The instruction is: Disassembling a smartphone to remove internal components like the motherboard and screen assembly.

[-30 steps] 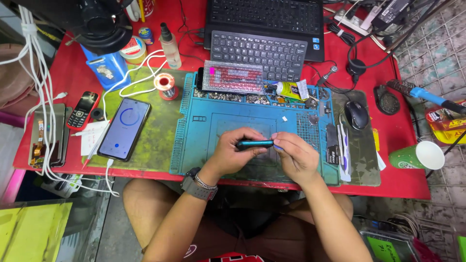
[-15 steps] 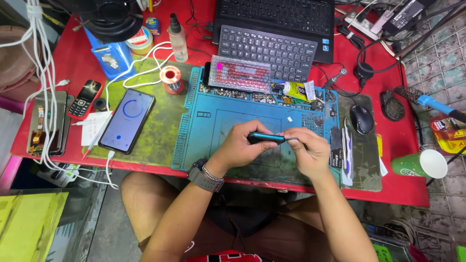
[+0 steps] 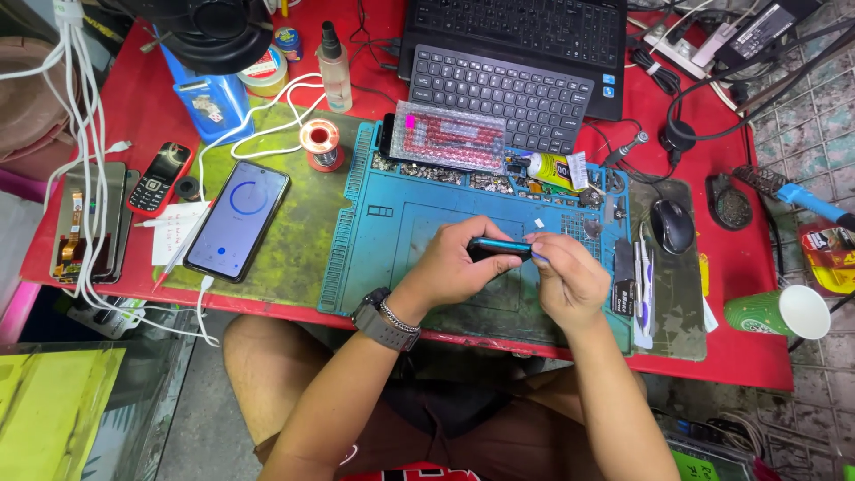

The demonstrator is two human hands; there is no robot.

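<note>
A person's left hand (image 3: pixel 454 263) and right hand (image 3: pixel 565 276) both have fingers clamped on a slim teal phone (image 3: pixel 499 247), held edge-up above the blue work mat (image 3: pixel 374 240), near its front edge.

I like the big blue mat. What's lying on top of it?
On the blue mat: small parts along its top edge, a glue tube and a bubble-wrapped packet. The left hand and right hand hold a phone over it, hiding the mat beneath.

The left hand (image 3: pixel 459 263) hides most of the phone (image 3: pixel 499 247).
</note>
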